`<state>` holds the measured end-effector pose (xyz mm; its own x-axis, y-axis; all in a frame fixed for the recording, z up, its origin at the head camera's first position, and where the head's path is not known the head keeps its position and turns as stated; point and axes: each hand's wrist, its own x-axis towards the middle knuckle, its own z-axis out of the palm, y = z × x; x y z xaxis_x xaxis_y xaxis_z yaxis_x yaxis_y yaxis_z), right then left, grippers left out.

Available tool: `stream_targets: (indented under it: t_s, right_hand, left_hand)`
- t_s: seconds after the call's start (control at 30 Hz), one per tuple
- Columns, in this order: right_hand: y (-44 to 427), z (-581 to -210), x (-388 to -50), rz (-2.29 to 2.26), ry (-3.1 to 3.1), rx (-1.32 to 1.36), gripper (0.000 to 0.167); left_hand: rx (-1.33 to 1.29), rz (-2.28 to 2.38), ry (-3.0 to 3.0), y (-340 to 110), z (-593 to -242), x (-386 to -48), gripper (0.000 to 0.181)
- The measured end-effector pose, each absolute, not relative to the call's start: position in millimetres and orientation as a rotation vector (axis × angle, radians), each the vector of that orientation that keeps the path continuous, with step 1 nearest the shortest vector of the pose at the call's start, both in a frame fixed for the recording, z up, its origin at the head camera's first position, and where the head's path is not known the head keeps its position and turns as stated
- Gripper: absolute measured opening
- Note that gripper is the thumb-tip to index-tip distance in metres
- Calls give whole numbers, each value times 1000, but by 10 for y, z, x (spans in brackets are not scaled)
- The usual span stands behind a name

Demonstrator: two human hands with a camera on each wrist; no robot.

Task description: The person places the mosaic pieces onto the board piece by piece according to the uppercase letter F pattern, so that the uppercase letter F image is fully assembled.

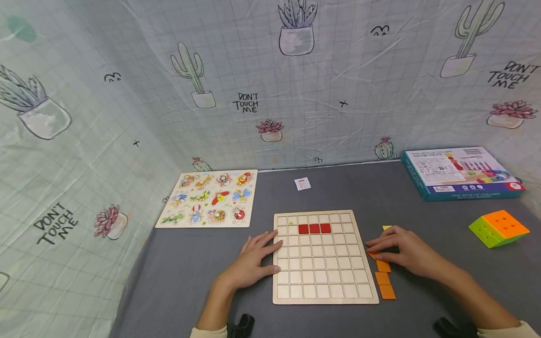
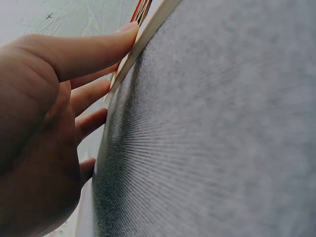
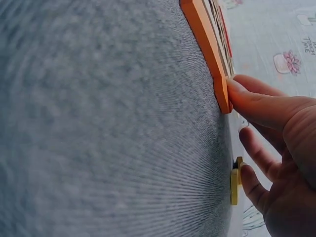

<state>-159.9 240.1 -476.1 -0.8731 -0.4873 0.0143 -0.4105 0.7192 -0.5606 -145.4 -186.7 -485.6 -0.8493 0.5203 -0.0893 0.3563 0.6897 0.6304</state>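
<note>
A pale wooden grid board (image 1: 321, 263) lies on the table, with three red square tiles (image 1: 314, 228) side by side in a row near its far edge. My left hand (image 1: 249, 265) rests at the board's left side, fingertips and thumb touching its edge; the left wrist view shows the thumb on that edge. Right of the board, my right hand (image 1: 412, 253) pinches an orange tile (image 1: 371, 256) between thumb and fingers. More orange tiles (image 1: 386, 292) run in a line toward the near side. Partly hidden behind the hand is a yellow tile (image 3: 234, 185).
An insect picture board (image 1: 211, 199) lies at the back left. A small white printed card (image 1: 302, 183) sits behind the grid board. At the right are a boxed game (image 1: 462, 173) and an orange-and-green puzzle cube (image 1: 498, 228). Printed fabric (image 1: 236, 61) hangs around the table.
</note>
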Motion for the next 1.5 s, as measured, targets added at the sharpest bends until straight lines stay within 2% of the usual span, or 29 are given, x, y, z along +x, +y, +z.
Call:
stream_targets:
  t_s: [0.9,1.07,1.5]
  right_hand:
    - [2409,-4738,-1610,-794,2913,-760,29]
    - [2379,-4680,-1632,-839,2926,-784,26]
    - [1979,-4595,-1683,-1013,2894,-769,19]
  left_hand:
    - [650,882,2647,-1846,-4789,-1367,63]
    - [657,883,2649,-1845,-4793,-1372,64]
    - [670,892,2643,-1860,-4800,-1386,64]
